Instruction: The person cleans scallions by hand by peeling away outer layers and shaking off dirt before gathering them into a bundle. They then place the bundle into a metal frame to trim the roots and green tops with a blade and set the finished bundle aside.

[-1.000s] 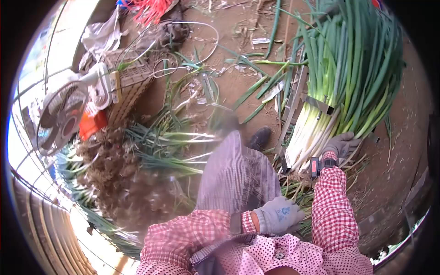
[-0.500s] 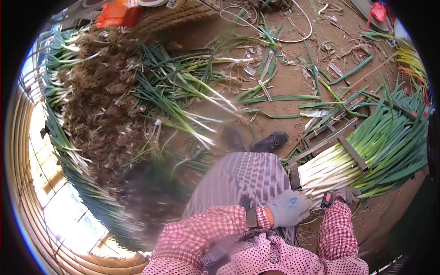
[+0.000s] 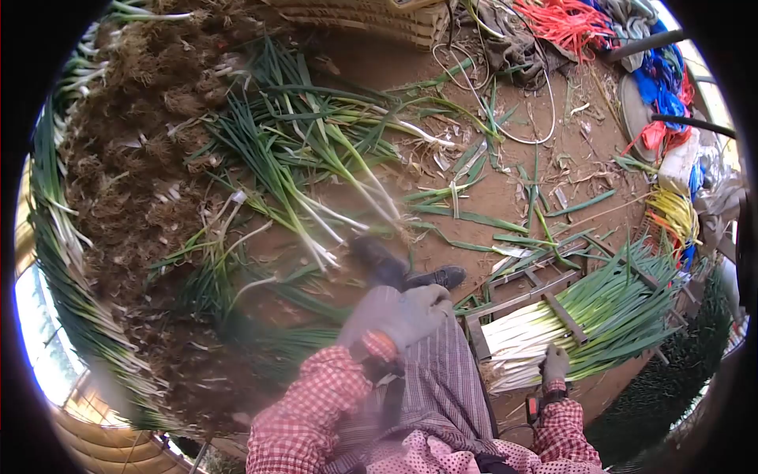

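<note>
My left hand, in a grey glove, is raised over the striped cloth on my lap; motion smears it and its fingers are unclear. My right hand, gloved too, rests on the white stalks of the green onion bundle, fingers bent, their tips partly hidden. That bundle lies in a metal frame, white ends toward me and green leaves to the right. Loose green onions are spread on the soil left of the frame.
Rooty onions are heaped at the left. A woven basket stands at the top. Red strips, yellow strips and a white wire loop lie at the upper right. My shoe is by the frame.
My left hand has moved from the bundle's white ends up and left over my lap. My right hand has shifted onto the stalks. The view has turned, showing more at the upper right.
</note>
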A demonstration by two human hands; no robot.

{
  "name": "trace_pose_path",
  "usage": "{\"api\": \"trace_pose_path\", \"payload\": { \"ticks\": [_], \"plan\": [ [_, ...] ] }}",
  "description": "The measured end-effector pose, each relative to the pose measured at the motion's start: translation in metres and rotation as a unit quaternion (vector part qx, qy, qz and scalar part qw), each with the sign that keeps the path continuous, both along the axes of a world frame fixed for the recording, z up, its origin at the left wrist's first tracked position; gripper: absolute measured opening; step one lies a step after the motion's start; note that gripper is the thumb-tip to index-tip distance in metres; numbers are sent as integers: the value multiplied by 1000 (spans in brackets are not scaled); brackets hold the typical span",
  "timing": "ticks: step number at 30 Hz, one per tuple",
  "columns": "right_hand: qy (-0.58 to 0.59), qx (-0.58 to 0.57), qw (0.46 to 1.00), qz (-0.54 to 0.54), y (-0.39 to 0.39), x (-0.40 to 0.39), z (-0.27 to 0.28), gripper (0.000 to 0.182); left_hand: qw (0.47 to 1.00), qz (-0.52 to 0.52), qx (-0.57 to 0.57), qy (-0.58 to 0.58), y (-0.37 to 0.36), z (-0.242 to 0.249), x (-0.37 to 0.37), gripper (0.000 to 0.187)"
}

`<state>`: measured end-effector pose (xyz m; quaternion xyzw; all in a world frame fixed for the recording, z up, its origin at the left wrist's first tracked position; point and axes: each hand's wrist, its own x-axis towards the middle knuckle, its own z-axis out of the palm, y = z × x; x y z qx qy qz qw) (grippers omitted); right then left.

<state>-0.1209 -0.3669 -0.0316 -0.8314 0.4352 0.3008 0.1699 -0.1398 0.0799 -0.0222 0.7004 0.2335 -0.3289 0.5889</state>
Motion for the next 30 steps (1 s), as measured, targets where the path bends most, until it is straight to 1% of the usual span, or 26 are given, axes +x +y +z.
{"api": "trace_pose_path", "payload": {
  "ticks": [1,2,3,5,7,9,10,11,13,15,17,19,21,22,23,25,27,28,30],
  "plan": [
    [1,74,995,64,30,18,-9,38,1000,19,13,3,18,-1,2,32],
    [-2,109,980,166,52,35,-29,38,999,34,27,4,38,-3,7,32],
    [-18,173,967,187,115,66,-18,34,998,49,41,7,54,-5,11,31],
    [7,277,937,212,196,114,-33,31,991,135,-3,21,81,-23,16,33],
    [22,311,914,259,278,151,-44,28,979,203,-29,14,101,-56,22,34],
    [81,342,880,319,335,181,-78,28,962,270,-42,-4,110,-93,23,34],
    [87,326,866,369,364,192,-98,29,944,319,-67,59,116,-84,34,33],
    [99,310,848,419,391,199,-119,32,954,292,-44,50,114,-86,37,33],
    [69,267,759,590,441,200,-166,36,970,239,-4,38,100,-102,37,33],
    [108,252,754,596,490,184,-214,36,997,48,25,54,62,-119,34,38],
    [121,305,743,584,522,164,-276,36,999,29,10,-27,14,-141,29,34],
    [137,233,730,628,553,146,-311,45,993,102,-25,-54,-15,-148,19,37],
    [106,187,809,547,572,120,-327,61,982,184,-6,-49,-21,-151,22,40],
    [96,161,824,535,579,105,-335,72,973,224,4,-48,-24,-152,24,41],
    [105,141,810,559,580,92,-346,84,934,300,103,-163,-63,-170,16,41],
    [36,28,799,599,586,58,-360,83,911,344,176,-145,-79,-169,9,39],
    [83,43,806,584,587,52,-370,75,906,406,108,-44,-87,-176,-3,37],
    [105,44,811,574,582,55,-373,71,896,442,-1,45,-89,-179,-12,36],
    [111,132,763,623,562,78,-379,60,948,283,-34,141,-4,-146,-6,30]
  ]
}}
